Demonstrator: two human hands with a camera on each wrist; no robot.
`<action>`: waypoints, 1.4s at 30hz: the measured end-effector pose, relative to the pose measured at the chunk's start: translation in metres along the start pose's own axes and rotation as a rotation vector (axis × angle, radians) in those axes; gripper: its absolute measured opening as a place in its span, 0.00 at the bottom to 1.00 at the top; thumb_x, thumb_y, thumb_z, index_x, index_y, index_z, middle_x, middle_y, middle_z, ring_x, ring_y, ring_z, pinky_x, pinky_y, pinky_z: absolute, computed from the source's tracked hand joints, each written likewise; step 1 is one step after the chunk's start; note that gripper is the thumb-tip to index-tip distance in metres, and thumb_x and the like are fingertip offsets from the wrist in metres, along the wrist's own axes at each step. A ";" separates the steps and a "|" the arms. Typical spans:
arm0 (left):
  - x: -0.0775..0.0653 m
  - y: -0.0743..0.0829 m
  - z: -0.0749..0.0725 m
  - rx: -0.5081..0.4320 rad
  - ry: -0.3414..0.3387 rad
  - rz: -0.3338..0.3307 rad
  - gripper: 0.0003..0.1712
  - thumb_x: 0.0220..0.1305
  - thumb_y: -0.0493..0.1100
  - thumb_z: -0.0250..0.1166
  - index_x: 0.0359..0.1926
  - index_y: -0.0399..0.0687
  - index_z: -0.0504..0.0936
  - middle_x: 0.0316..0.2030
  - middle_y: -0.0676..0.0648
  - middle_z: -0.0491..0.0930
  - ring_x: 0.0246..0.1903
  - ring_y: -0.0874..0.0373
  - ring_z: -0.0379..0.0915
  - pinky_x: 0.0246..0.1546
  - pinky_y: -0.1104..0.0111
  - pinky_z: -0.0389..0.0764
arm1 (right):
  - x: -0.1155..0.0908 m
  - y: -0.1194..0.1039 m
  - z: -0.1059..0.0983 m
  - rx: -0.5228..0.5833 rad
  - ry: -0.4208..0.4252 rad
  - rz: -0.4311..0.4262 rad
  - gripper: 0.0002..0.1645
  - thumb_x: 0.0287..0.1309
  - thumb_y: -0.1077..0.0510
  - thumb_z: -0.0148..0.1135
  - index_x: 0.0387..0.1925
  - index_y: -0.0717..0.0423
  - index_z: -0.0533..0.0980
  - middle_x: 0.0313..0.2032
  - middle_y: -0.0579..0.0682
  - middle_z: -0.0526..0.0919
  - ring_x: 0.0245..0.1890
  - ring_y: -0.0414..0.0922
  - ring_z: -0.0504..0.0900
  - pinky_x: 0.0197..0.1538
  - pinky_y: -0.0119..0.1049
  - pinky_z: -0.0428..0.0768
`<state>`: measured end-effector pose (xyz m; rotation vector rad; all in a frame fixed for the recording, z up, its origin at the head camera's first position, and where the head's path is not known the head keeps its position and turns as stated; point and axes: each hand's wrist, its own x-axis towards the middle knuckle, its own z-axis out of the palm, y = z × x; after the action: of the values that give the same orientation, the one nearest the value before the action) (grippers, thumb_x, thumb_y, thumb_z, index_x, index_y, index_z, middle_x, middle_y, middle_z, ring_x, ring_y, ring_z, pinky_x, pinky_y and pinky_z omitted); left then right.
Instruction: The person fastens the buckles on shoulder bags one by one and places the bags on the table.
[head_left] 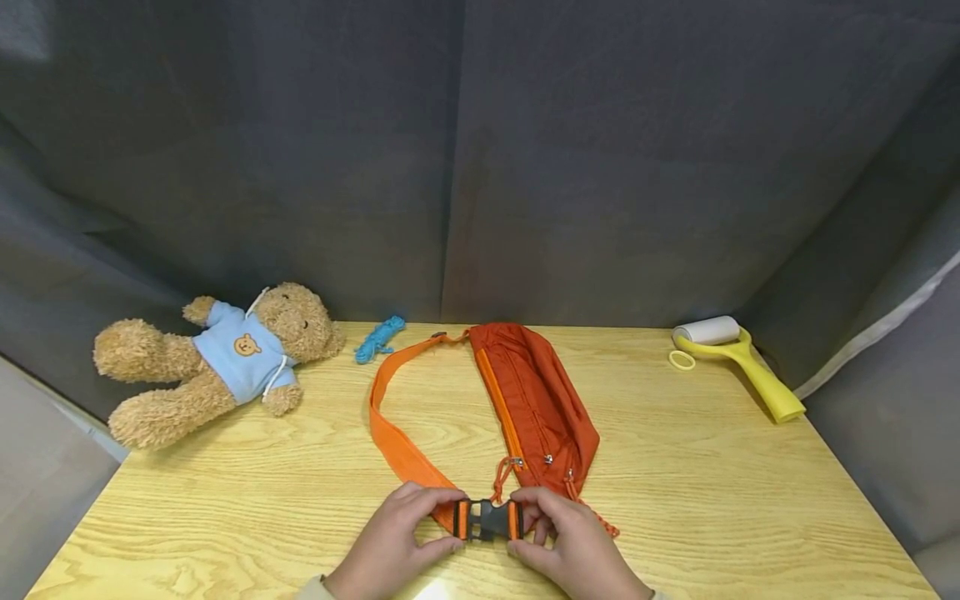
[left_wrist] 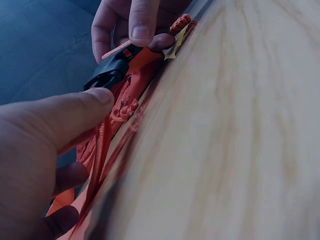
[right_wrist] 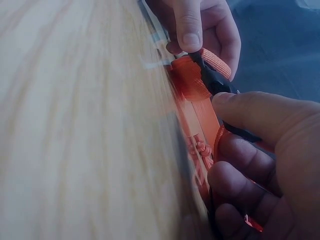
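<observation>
Head view: buckle held crosswise between two pinching hands

On my feed the black buckle [head_left: 495, 520] sits at the near side of the table [head_left: 300, 517], directly between the left hand [head_left: 401, 533] and the right hand [head_left: 566, 537]. Its long axis runs from left to right, in line with the two grips, and that is the relation I would steer by: any push or pull along this line goes straight through the buckle. Neither hand is nearer, since each touches its own end.

I read both grips as pinches, thumb on the near edge and forefinger on the far edge, parted only by the buckle's width. The left has the end where the orange strap [head_left: 393, 437] joins; the right has the socket end, its other fingers curled below. The prongs show in part beside the socket, but I cannot tell whether they are fully seated.

The red waist bag [head_left: 536, 400] lies just beyond the buckle, slanting away from the right hand, while the strap loops round on the left to the bag's far end. A knotted zip cord [head_left: 501, 482] hangs close above the buckle, so I would judge it a possible snag.
</observation>
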<state>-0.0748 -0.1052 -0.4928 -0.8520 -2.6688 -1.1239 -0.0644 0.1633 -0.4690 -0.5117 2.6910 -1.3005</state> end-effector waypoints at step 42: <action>0.003 0.003 0.002 -0.103 -0.126 -0.145 0.29 0.63 0.61 0.68 0.62 0.58 0.80 0.41 0.63 0.77 0.41 0.67 0.71 0.40 0.68 0.76 | 0.002 0.011 0.012 0.161 0.034 0.027 0.29 0.52 0.50 0.78 0.55 0.57 0.81 0.29 0.39 0.79 0.27 0.32 0.75 0.28 0.29 0.76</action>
<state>-0.0760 -0.1009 -0.4917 -0.7799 -2.8371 -1.2913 -0.0665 0.1597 -0.4850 -0.4366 2.5802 -1.5154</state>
